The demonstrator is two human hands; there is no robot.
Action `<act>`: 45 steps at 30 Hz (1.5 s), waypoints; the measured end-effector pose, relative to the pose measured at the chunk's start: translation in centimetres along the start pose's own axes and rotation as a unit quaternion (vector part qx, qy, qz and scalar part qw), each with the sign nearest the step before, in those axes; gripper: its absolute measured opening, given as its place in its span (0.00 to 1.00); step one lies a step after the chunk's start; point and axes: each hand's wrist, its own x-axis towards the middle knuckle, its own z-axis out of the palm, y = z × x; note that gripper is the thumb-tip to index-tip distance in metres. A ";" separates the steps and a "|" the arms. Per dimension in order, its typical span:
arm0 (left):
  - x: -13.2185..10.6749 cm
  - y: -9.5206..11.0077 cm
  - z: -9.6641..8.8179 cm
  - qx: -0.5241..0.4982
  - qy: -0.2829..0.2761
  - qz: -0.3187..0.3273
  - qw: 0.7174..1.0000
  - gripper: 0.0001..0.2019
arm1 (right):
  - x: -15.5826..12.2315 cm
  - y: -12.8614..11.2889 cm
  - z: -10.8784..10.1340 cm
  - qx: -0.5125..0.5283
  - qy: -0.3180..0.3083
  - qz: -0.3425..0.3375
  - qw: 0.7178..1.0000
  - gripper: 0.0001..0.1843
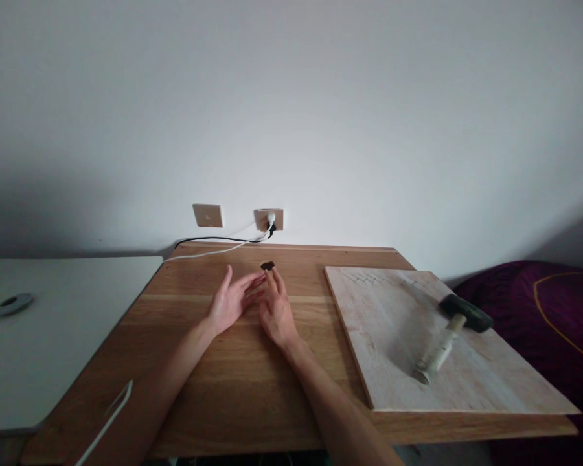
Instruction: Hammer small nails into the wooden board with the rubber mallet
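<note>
My left hand (230, 301) hovers over the middle of the wooden desk (214, 382), palm turned inward and fingers stretched out, holding nothing. My right hand (275, 312) is right beside it, fingers extended forward, its fingertips close to the left hand's fingertips and empty too. Just beyond the fingertips a small dark object (267, 266) lies on the desk, apart from both hands.
A pale board (398, 336) lies on the desk's right half with a rubber mallet (451, 336) on it. A white table (53, 323) stands to the left. Wall sockets (269, 219) with a white cable (208, 252) sit behind. Purple bedding (534, 310) is at right.
</note>
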 end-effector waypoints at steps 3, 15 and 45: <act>0.0 -0.1 0.0 0.008 -0.006 0.007 1.000 0.35 | 0.0 0.3 0.0 0.000 0.013 0.004 1.000 0.42; 0.2 -0.3 -0.1 0.046 0.022 0.028 0.998 0.27 | 0.0 -0.4 0.2 0.038 0.017 0.005 0.999 0.40; 0.2 0.5 0.1 0.103 0.118 0.104 0.982 0.15 | -0.3 -1.0 0.7 0.118 0.031 0.049 0.991 0.24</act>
